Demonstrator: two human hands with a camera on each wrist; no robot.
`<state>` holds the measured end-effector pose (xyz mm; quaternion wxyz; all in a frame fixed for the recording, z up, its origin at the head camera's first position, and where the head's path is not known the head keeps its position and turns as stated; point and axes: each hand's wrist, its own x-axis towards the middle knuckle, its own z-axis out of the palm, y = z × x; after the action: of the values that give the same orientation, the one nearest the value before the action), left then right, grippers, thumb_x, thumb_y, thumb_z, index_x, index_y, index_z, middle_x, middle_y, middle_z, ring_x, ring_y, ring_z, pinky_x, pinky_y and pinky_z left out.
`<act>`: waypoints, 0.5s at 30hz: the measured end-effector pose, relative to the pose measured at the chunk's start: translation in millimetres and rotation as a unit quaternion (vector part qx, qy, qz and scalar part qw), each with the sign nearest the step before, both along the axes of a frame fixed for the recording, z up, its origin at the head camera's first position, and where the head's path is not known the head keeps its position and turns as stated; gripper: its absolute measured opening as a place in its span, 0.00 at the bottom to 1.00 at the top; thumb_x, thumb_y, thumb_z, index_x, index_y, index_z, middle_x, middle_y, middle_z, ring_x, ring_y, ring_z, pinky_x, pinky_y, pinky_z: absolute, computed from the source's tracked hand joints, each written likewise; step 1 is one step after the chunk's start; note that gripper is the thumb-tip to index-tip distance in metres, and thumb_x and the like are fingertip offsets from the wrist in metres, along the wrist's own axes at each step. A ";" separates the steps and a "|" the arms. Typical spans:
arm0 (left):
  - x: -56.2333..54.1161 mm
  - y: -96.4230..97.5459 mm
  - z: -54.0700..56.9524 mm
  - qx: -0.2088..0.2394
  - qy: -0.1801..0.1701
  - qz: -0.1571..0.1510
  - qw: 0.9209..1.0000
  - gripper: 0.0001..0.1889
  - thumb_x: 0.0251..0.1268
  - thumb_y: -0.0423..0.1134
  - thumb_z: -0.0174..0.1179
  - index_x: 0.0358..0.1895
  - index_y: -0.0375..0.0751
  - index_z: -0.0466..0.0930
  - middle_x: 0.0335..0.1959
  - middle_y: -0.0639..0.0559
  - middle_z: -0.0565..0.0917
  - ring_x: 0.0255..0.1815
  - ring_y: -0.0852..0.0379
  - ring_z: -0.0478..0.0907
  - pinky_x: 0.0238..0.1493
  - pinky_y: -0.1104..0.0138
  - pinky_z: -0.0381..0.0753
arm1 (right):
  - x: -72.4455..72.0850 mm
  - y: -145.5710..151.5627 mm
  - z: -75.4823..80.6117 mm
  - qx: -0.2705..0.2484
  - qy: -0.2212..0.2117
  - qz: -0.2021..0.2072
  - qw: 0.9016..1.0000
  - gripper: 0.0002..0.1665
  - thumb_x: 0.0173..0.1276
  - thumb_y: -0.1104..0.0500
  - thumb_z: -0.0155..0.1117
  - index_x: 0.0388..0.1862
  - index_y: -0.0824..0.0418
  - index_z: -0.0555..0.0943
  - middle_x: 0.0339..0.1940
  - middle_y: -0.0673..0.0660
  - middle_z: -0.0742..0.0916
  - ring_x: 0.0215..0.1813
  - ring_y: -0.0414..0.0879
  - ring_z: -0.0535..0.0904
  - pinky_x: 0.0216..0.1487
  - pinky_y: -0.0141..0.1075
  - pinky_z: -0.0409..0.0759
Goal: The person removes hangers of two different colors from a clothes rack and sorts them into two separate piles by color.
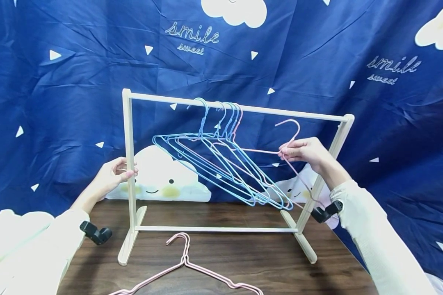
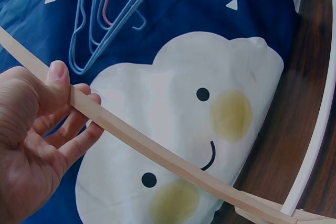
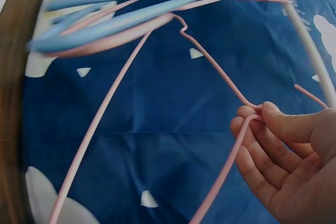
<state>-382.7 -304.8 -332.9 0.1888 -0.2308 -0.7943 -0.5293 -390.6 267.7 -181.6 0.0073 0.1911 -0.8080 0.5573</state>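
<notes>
My right hand [image 1: 308, 153] pinches a pink wire hanger [image 1: 288, 162] at its neck, just under the hook. The hook points up and left, a little below the top rail [image 1: 302, 115] of a wooden garment rack. In the right wrist view, thumb and fingertips close on the twisted neck. My left hand [image 1: 112, 176] holds the rack's left post [image 1: 129, 131], thumb in front and fingers behind. Several blue hangers [image 1: 204, 116] and a pink hanger [image 1: 239, 119] hang from the middle of the rail, and the held hanger overlaps them in the head view.
Stacked pink hangers [image 1: 185, 256] lie on the dark wooden table [image 1: 221, 215] in front of the rack. A lower rail [image 1: 214, 229] joins the rack's feet. Behind stands a blue curtain [image 1: 77, 94] with clouds and triangles. A small black camera sits on each wrist.
</notes>
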 end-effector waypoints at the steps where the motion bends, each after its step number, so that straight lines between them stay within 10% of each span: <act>1: 0.0 -0.2 -0.4 0.001 -0.001 0.001 1.000 0.17 0.72 0.29 0.60 0.59 0.23 0.72 0.37 0.74 0.86 0.41 0.71 0.86 0.43 0.79 0.82 | -1.2 0.5 -5.3 0.003 -0.003 -0.002 1.000 0.12 0.72 0.67 0.65 0.33 0.53 0.89 0.32 0.48 0.92 0.38 0.37 0.90 0.42 0.29 0.87; 10: -0.2 1.1 -3.0 0.012 0.003 -0.010 1.000 0.17 0.72 0.28 0.59 0.58 0.19 0.70 0.38 0.72 0.87 0.41 0.72 0.86 0.44 0.79 0.81 | -11.8 3.0 -63.1 0.029 -0.049 0.002 0.998 0.14 0.72 0.68 0.62 0.52 0.79 0.82 0.31 0.48 0.92 0.36 0.37 0.89 0.41 0.30 0.87; 15: 0.3 1.8 -2.2 0.011 0.005 -0.011 1.000 0.17 0.72 0.27 0.59 0.58 0.20 0.72 0.38 0.71 0.87 0.41 0.72 0.86 0.44 0.79 0.81 | -15.0 3.0 -102.1 0.003 -0.106 0.003 0.994 0.13 0.73 0.71 0.56 0.40 0.61 0.88 0.29 0.44 0.90 0.34 0.33 0.87 0.38 0.27 0.85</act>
<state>-382.5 -303.0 -335.2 0.1892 -0.2400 -0.7848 -0.5392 -405.7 270.7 -283.7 -0.0807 0.1333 -0.8053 0.5720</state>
